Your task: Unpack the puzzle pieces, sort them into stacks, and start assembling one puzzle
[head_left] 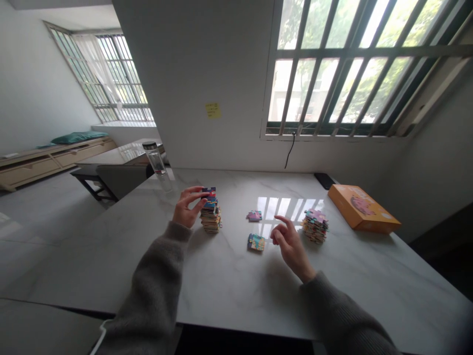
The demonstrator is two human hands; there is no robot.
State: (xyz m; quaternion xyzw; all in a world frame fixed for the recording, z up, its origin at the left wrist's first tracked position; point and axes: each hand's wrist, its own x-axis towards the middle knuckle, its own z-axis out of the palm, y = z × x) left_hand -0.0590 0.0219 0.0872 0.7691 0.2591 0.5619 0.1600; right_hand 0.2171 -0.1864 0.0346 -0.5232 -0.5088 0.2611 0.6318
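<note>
My left hand [188, 207] pinches a dark blue and red jigsaw puzzle piece [209, 192] at the top of a tall stack of puzzle pieces [211, 219]. My right hand [287, 241] hovers over the table with its index finger stretched out and the other fingers curled, nothing visible in it. Left of that hand lie a pink-purple puzzle piece [254, 215] and, closer to me, a teal and yellow puzzle piece [256, 242]. A second, shorter stack of puzzle pieces [315, 226], pink on top, stands just to the right of my right hand.
On the white marbled table [221, 291], an orange box [362, 208] lies at the right with a dark flat object [324, 181] behind it. A glass bottle [154, 159] stands at the far left edge. The wall and barred window [332, 93] rise behind.
</note>
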